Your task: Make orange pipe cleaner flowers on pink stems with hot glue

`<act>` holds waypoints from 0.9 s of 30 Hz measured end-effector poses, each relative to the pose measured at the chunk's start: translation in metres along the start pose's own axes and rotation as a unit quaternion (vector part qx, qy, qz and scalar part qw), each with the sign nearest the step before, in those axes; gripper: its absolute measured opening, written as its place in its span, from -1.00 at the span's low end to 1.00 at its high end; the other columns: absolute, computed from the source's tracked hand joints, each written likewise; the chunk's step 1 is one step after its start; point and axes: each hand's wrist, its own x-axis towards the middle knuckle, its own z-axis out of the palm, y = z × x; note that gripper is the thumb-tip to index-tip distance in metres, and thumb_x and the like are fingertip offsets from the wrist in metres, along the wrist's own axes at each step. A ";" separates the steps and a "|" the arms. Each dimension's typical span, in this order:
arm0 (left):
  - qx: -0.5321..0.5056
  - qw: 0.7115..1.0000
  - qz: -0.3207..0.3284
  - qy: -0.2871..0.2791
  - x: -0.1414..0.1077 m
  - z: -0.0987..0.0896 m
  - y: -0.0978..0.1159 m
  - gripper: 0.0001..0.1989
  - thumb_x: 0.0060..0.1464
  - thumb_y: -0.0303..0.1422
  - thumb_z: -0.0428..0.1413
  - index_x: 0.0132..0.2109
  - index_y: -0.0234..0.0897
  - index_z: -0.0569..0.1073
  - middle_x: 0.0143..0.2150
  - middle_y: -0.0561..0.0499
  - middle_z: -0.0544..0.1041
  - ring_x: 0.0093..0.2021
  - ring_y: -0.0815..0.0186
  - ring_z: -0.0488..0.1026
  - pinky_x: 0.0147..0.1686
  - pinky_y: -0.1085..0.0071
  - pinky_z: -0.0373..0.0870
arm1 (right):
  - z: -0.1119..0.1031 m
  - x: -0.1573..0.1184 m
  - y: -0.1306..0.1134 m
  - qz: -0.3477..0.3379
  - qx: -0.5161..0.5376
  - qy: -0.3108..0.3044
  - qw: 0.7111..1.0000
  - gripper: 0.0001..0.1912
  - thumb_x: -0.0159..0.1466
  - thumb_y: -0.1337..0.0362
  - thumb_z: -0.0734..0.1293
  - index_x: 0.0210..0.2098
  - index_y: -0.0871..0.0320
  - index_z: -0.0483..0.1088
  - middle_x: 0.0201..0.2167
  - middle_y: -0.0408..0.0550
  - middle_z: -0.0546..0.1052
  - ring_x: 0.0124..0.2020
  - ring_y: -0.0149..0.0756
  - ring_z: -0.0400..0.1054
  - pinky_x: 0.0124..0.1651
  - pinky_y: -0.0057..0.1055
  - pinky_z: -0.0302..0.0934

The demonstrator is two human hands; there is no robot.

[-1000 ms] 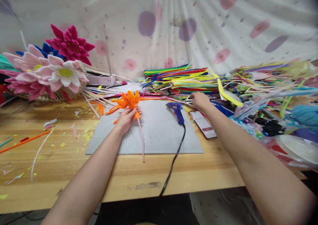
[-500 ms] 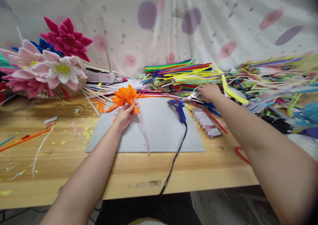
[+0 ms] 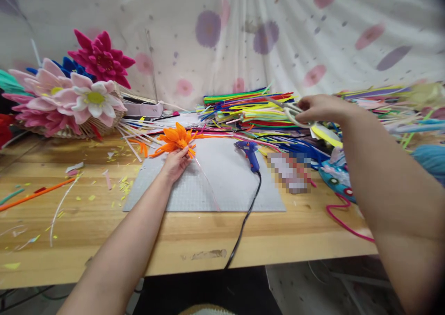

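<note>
My left hand (image 3: pixel 175 164) is closed round the base of an orange flower (image 3: pixel 177 138) of fuzzy petals, held over the grey cutting mat (image 3: pixel 229 185). A thin pale strand (image 3: pixel 207 181) trails down from it across the mat. Off to the right, my right hand (image 3: pixel 318 108) grips a pair of scissors (image 3: pixel 290 109) by the pale handles, raised in front of the bundles of pipe cleaners (image 3: pixel 248 105). The blades point left. On the mat between my hands lies a blue glue gun (image 3: pixel 251 155) with a black cord.
At the back left, felt-like flowers (image 3: pixel 104 57) fill a wicker basket (image 3: pixel 116 118). Yellow scraps (image 3: pixel 125 185) and an orange pipe cleaner (image 3: pixel 38 194) lie on the left side of the wooden table (image 3: pixel 163 241). A blurred-out phone-like object (image 3: pixel 290 173) lies right of the mat.
My right hand has lifted the scissors from among the pipe cleaners and moved up and to the right. My left hand stays with the orange flower, whose petals now face slightly differently.
</note>
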 end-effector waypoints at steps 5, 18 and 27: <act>-0.017 1.000 -0.021 0.006 -0.004 0.001 0.003 -0.93 0.00 -0.57 0.07 -0.32 -0.42 0.44 -0.56 0.07 0.44 -0.63 0.54 0.35 -0.61 0.64 0.38 | 0.001 -0.040 -0.088 -0.094 0.127 -0.007 0.987 -0.61 0.02 0.12 0.36 -0.25 0.28 0.40 -0.42 -0.08 0.47 -0.49 -0.48 0.21 -0.41 -0.49 0.01; -0.102 0.994 -0.030 0.018 -0.007 -0.002 0.011 -0.83 0.12 -0.52 -0.06 -0.25 -0.40 0.44 -0.49 0.01 0.50 -0.54 0.47 0.46 -0.51 0.60 0.45 | 0.156 -0.096 -0.183 -0.176 0.217 0.055 0.959 -0.67 0.12 0.12 0.25 -0.17 0.14 0.23 -0.25 -0.03 0.45 -0.29 -0.26 0.31 -0.33 -0.40 0.06; -0.046 0.998 -0.038 0.010 -0.005 0.004 0.003 -0.92 0.06 -0.51 0.04 -0.33 -0.42 0.43 -0.52 0.06 0.50 -0.64 0.54 0.38 -0.71 0.68 0.32 | 0.164 -0.096 -0.181 -0.235 0.139 0.117 0.955 -0.63 0.10 0.03 0.25 -0.21 0.15 0.25 -0.23 0.02 0.41 -0.21 -0.18 0.24 -0.20 -0.32 0.01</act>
